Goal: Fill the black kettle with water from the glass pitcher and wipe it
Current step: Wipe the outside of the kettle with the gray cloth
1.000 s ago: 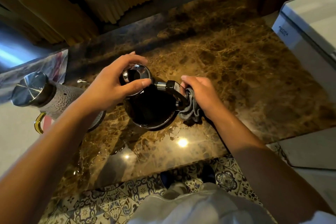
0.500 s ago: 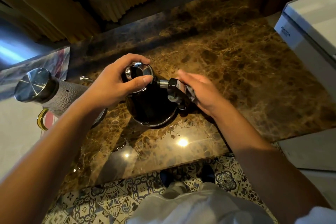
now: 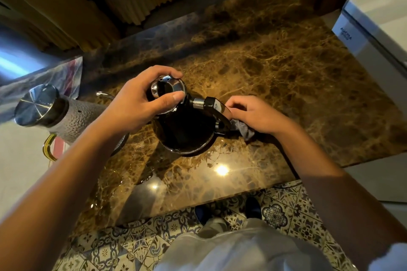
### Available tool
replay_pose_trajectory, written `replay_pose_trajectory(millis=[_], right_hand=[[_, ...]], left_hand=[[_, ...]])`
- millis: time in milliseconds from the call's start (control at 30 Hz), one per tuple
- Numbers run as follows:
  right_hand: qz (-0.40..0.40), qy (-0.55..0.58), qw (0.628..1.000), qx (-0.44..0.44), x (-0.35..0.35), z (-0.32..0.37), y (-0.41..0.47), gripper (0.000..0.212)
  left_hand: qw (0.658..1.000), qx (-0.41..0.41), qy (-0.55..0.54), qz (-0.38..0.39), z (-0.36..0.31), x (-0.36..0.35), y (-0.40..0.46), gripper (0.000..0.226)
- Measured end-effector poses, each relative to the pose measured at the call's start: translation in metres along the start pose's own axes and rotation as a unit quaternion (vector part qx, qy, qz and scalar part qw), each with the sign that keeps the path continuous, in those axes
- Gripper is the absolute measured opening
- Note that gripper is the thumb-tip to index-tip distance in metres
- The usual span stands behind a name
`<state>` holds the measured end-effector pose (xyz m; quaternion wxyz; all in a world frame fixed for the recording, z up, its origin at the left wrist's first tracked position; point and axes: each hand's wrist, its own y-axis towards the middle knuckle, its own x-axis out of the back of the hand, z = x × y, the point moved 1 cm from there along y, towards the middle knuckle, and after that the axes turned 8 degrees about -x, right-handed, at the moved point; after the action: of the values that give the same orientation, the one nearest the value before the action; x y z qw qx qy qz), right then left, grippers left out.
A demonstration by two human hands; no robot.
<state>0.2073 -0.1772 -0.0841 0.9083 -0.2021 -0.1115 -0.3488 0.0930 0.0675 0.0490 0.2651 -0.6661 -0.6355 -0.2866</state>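
Note:
The black kettle (image 3: 187, 132) stands on the brown marble counter (image 3: 286, 77), its handle pointing right. My left hand (image 3: 136, 103) grips the kettle's shiny metal lid (image 3: 167, 88) from above, thumb and fingers curled round its rim. My right hand (image 3: 255, 114) holds a grey cloth (image 3: 244, 128) against the kettle's handle (image 3: 217, 112), just right of the body. The glass pitcher (image 3: 66, 116), dimpled and with a steel lid and a gold handle, stands at the left of the counter, partly behind my left forearm.
A white appliance (image 3: 374, 28) stands at the right end of the counter. A patterned plastic bag (image 3: 63, 77) lies behind the pitcher. The counter's front edge runs above a patterned tile floor (image 3: 282, 209), where my feet show.
My right hand with the cloth has slid along the kettle's handle, up and then back down to its lower right. My left hand stays on the lid.

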Motion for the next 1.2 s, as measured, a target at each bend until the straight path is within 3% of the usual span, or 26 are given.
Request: replay_pose_trajectory(millis=[67,100,167,233,300,400,500,767,967,1067,1133,1200], right_hand=[[-0.080,0.040,0.996,-0.016,0.000,-0.001,-0.007,0.007],[-0.161,0.076,0.983,-0.034,0.000,0.000,-0.014,0.003],[-0.316,0.172,0.931,-0.063,-0.004,-0.002,-0.030,0.007],[-0.370,0.241,0.894,-0.081,-0.017,-0.008,-0.048,0.013],[-0.350,0.233,0.904,-0.082,-0.040,-0.010,-0.055,0.019],[-0.321,0.132,0.937,-0.043,-0.078,-0.002,-0.046,0.018],[-0.340,0.061,0.938,0.000,-0.096,0.006,-0.035,0.016],[-0.326,0.044,0.944,0.025,-0.133,0.008,-0.068,0.013],[-0.238,0.039,0.968,0.068,-0.149,0.016,-0.077,0.010],[-0.279,0.119,0.953,-0.002,-0.121,0.020,-0.080,0.009],[-0.330,0.213,0.914,-0.104,-0.088,0.014,-0.074,0.008],[-0.374,0.303,0.867,-0.128,-0.055,0.009,-0.064,0.018]], left_hand=[[1.000,0.008,0.012,-0.003,-0.002,-0.001,-0.001,0.053],[1.000,0.010,0.019,-0.010,-0.004,-0.002,-0.001,0.051],[0.998,0.025,0.033,-0.047,-0.009,-0.008,-0.005,0.051],[0.993,0.044,0.048,-0.096,-0.015,-0.018,-0.009,0.057],[0.987,0.054,0.074,-0.131,-0.018,-0.026,-0.010,0.059],[0.981,0.069,0.085,-0.158,-0.020,-0.032,-0.009,0.055],[0.978,0.079,0.071,-0.178,-0.024,-0.035,-0.010,0.053],[0.970,0.068,0.105,-0.210,-0.025,-0.040,-0.012,0.058],[0.971,0.068,0.094,-0.207,-0.021,-0.040,-0.013,0.051],[0.977,0.054,0.083,-0.191,-0.016,-0.038,-0.014,0.043],[0.979,0.046,0.084,-0.179,-0.012,-0.037,-0.013,0.039],[0.982,0.030,0.086,-0.162,-0.010,-0.035,-0.012,0.038]])
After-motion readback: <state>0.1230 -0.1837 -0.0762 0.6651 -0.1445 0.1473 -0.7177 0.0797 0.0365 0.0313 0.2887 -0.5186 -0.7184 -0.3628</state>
